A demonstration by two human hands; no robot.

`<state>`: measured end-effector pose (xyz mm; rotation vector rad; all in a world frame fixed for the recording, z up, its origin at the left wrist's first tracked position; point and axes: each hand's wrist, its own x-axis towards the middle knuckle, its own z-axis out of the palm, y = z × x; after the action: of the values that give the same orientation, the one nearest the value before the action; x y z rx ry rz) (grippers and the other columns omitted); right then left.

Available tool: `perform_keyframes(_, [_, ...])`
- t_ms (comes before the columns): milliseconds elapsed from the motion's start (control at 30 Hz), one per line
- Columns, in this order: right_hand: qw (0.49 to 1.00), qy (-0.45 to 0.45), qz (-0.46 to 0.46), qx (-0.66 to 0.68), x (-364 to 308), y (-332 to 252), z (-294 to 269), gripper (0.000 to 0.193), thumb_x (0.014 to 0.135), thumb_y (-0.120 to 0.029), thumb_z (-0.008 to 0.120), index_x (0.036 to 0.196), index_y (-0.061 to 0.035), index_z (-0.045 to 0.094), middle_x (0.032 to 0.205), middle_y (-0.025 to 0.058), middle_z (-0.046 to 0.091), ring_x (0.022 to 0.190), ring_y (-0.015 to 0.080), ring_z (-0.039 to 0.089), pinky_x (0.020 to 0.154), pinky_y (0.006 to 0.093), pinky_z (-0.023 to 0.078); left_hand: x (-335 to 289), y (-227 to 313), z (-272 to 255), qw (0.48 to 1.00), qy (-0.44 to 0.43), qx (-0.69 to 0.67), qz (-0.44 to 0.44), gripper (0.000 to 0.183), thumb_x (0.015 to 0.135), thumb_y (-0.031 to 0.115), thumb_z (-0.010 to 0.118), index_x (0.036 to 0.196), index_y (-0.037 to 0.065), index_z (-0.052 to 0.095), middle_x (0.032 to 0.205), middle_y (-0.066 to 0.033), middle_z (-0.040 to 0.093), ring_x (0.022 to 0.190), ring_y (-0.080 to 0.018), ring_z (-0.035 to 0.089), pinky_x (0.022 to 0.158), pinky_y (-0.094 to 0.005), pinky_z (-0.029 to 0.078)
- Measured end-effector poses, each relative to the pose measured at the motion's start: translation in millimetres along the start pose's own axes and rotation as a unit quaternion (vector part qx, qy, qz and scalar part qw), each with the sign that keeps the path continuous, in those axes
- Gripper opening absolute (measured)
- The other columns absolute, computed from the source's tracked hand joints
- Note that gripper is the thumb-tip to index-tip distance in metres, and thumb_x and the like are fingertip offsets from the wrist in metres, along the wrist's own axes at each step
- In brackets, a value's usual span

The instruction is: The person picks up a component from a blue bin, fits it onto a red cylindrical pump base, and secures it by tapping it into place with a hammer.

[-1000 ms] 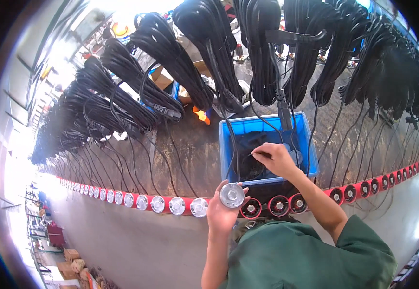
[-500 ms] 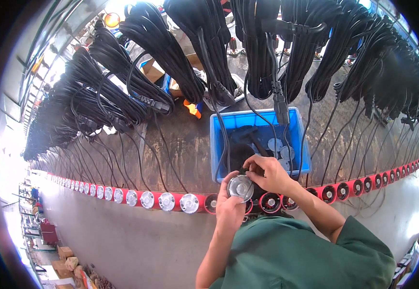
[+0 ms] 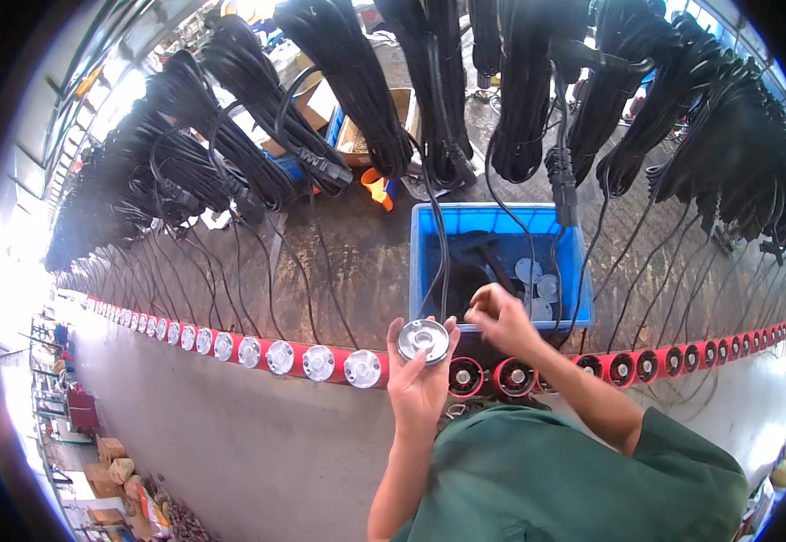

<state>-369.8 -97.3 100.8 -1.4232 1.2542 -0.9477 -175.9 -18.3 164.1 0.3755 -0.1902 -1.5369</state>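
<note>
While the left hand (image 3: 418,388) is closed around a round, clear disc with a dark rim (image 3: 423,341), the right hand (image 3: 506,323) stands apart from it, just to the right. Disc sits in front of the near wall of a blue rectangular plastic tray (image 3: 492,219). Thumb lies over its near edge, fingers spread round the sides; that grip probably keeps the face turned up, in plain sight. Right fingers are bunched by the tray's near rim; cannot tell whether they pinch anything small.

Tray rests on a worn brown bench (image 3: 366,262), close to the person, likely for short reaches. Inside: loose clear round discs (image 3: 528,269) at the right, a dark hammer-shaped tool (image 3: 490,257) near the middle.

Along the bench's near edge runs a row of red round-faced units: clear-covered ones (image 3: 361,369) on the left, dark open-faced ones (image 3: 515,377) on the right. Thick bundles of black cable (image 3: 516,99) hang above, perhaps to keep the working surface free of coils.
</note>
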Motion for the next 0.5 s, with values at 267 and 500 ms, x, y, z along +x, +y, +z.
perform_keyframes(267, [0.797,-0.123,-0.095,-0.584,107.6,111.7,10.8,0.03,0.079,-0.007,0.076,0.108,-0.002,0.067,0.099,0.0218,0.076,0.088,0.0385,0.078,0.073,0.0503,0.062,-23.1,22.0,-12.4,0.996,0.028,-0.086,-0.008,0.037,0.111,0.013,0.053,0.148,0.008,0.056,0.153,-0.0326,0.053,0.152,-0.0603,0.038,0.133,-0.0709,0.023])
perform_keyframes(500, [0.761,-0.149,-0.164,-0.609,122.9,128.9,10.8,0.008,0.076,-0.01,0.077,0.083,-0.0066,0.077,0.086,0.0173,0.079,0.082,0.0366,0.079,0.069,0.0489,0.062,-49.3,53.1,-39.0,0.998,0.017,-0.056,0.038,0.041,0.112,0.03,0.055,0.15,0.014,0.058,0.153,-0.0244,0.059,0.145,-0.0582,0.048,0.128,-0.0678,0.032])
